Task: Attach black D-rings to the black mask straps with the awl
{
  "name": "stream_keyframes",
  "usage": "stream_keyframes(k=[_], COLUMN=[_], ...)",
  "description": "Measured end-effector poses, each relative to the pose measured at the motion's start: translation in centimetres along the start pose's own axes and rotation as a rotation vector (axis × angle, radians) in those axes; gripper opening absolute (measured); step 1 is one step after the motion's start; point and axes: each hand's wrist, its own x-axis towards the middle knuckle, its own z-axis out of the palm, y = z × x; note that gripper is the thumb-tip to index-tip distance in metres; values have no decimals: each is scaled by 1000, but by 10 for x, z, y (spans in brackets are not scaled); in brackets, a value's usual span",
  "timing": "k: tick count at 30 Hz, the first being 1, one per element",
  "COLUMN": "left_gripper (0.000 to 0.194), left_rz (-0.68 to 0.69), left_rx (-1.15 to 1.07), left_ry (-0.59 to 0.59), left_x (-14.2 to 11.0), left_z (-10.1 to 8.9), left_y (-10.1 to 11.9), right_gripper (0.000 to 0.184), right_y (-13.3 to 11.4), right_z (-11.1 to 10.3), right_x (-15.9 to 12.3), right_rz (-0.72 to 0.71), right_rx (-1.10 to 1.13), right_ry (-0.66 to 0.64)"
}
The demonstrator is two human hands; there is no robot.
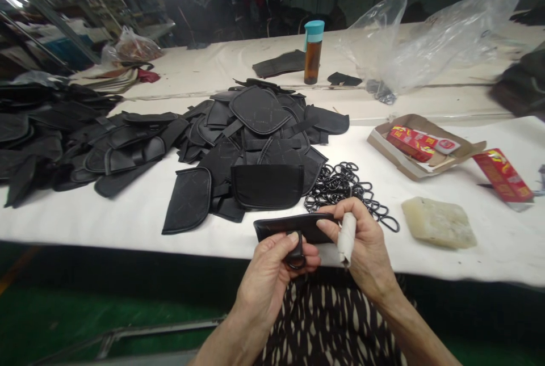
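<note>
Between my hands, at the table's front edge, is a black leather-like piece with a strap. My left hand pinches the folded black strap, and a black metal ring hangs at its lower end. My right hand grips the piece's right side between thumb and fingers. A whitish wrapping covers one finger of that hand. Just beyond lies a heap of black metal rings. Similar black pieces are piled behind.
More black pieces spread to the left. On the right are an open cardboard box with red packets, a red packet and a yellowish waxy block. A bottle with a blue lid and clear plastic bags stand farther back.
</note>
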Motion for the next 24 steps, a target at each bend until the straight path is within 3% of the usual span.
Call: stream_keyframes(k=[4,9,14,21,24], left_gripper=[13,13,11,6,9], left_rz=[21,48,64,43,43], left_rx=[-6,-7,-1,51,65], left_ry=[23,43,60,113,178], left_x=[4,13,25,29,34], left_z=[1,3,2,6,4], left_y=[1,2,2,4,4], right_gripper=[23,30,49,33,28], right_y=[-5,-20,-26,-19,-21], right_z=[-17,-60,-93,-114,-120], right_x=[-7,-22,-34,-39,-35], right_rz=[-68,-205,-125,10,-56], right_rx=[-83,-318,-534,-494,-480], right_ry=[28,229,383,682,677])
